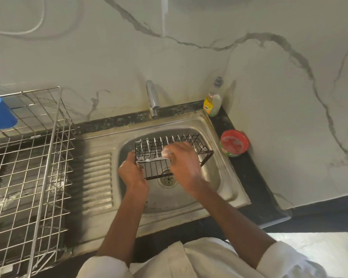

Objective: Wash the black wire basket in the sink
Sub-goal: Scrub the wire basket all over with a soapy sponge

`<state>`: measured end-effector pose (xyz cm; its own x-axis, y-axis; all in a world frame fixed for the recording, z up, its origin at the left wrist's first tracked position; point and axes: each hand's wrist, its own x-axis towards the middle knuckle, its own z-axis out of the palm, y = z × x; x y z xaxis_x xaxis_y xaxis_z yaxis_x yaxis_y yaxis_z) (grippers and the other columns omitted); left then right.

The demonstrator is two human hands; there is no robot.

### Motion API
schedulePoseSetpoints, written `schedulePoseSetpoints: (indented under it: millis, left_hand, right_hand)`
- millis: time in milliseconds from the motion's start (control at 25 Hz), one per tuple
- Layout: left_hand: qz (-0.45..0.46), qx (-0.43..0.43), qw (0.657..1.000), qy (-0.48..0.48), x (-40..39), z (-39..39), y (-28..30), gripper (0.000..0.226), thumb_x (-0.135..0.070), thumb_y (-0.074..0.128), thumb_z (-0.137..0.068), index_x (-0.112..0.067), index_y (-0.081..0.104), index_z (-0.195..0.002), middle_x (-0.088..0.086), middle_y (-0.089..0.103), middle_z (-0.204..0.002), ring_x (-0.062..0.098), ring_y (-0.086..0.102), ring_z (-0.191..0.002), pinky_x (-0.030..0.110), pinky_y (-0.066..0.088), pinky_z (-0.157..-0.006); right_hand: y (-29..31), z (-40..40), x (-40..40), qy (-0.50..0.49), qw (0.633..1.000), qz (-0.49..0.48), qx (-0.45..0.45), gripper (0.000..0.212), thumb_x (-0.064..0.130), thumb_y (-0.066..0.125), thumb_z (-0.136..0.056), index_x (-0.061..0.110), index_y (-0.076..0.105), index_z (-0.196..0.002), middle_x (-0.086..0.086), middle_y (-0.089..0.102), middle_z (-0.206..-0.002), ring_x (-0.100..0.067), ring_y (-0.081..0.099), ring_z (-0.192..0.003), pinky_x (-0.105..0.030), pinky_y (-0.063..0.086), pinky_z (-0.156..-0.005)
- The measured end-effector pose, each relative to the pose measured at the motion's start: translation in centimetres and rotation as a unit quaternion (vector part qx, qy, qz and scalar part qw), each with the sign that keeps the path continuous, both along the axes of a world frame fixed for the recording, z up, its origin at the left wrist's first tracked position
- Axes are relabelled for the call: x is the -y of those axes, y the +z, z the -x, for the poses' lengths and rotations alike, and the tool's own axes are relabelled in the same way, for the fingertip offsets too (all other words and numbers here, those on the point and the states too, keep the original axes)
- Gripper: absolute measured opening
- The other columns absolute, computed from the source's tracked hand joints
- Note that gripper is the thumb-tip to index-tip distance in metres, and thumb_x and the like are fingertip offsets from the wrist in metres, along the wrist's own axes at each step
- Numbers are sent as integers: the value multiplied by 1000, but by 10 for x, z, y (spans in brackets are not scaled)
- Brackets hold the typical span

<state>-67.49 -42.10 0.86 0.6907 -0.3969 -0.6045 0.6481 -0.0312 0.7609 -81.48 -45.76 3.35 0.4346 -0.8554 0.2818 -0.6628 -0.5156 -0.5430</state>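
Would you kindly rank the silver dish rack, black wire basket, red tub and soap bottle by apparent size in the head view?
1. Silver dish rack, though nearest the camera.
2. Black wire basket.
3. Red tub and soap bottle: too alike to rank.

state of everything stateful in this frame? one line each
black wire basket: held over the sink basin, soapy
left hand: grips the basket's left end
right hand: scrubs the basket with something foamy
tap: no water visible
red tub: open
dish soap bottle: upright, capped
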Motion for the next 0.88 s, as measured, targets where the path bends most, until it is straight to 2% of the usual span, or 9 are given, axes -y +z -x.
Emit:
schedulePoseSetpoints:
  millis: [120,160,240,320,440,520,600,760,880]
  left_hand:
    - [1,-1,1000,-1,-7,-5,3,23,-13,72,-96,-19,70,-74,-13,60,-52,6,44,-47,18,31,-37]
    - [2,-4,1000,3,-11,-8,3,21,-12,72,-96,-19,71,-76,-13,61,-52,6,45,-45,18,32,-36]
    - [4,-7,1000,3,-16,-12,4,19,-12,72,-97,-18,73,-78,-11,63,-55,5,47,-43,18,33,-35]
    - [1,-7,1000,-16,-18,-11,4,18,-13,71,-98,-16,72,-80,-8,64,-60,4,48,-43,18,33,-35]
    - [5,-3,999,-53,-20,-9,6,20,-11,68,-99,-13,69,-78,-8,61,-53,3,45,-35,16,34,-33]
    - [11,-1,996,-87,-22,-11,5,21,-13,69,-98,-13,68,-77,-7,59,-51,6,43,-40,18,33,-34]
    - [8,-3,995,-100,-26,-16,2,18,-14,71,-97,-14,70,-79,-5,62,-60,8,44,-49,18,32,-37]
    - [5,-34,996,-83,-31,-39,-4,25,-15,71,-98,-16,77,-74,-6,67,-62,9,50,-52,19,35,-42]
    - [0,-20,996,-90,-34,-58,-14,21,-16,75,-95,-16,78,-74,-6,66,-61,12,47,-54,25,33,-47]
  right_hand:
    - [-19,49,17,-101,995,-10,-25,41,-10,64,-83,19,75,-110,3,75,-106,-17,66,-101,-23,44,-78]
    - [-22,66,22,-171,984,-35,-21,40,-9,64,-83,20,75,-109,2,74,-104,-18,67,-99,-21,43,-73]
    - [-20,74,19,-252,966,-59,-9,34,-10,64,-82,21,74,-88,3,68,-86,-19,64,-83,-16,35,-62]
    - [-10,46,0,-187,981,-27,-39,38,-13,65,-81,23,76,-87,2,69,-86,-17,62,-83,-17,39,-67]
    - [-2,8,-19,-43,998,17,-34,37,-12,66,-83,19,78,-101,1,74,-100,-18,64,-94,-32,55,-81]
    - [6,0,4,-110,994,-15,-10,35,-6,68,-87,20,76,-109,1,74,-103,-18,66,-95,-35,58,-82]
    - [11,5,21,-171,984,-47,-19,37,-2,69,-89,19,73,-118,-1,73,-108,-17,68,-98,-28,56,-81]
    - [9,7,-40,-62,997,-30,-47,25,-4,68,-88,15,78,-99,1,72,-97,-19,64,-93,-24,44,-71]
    - [9,18,-35,-127,988,-57,-67,22,-1,69,-88,17,77,-99,3,67,-100,-18,61,-97,-23,45,-73]
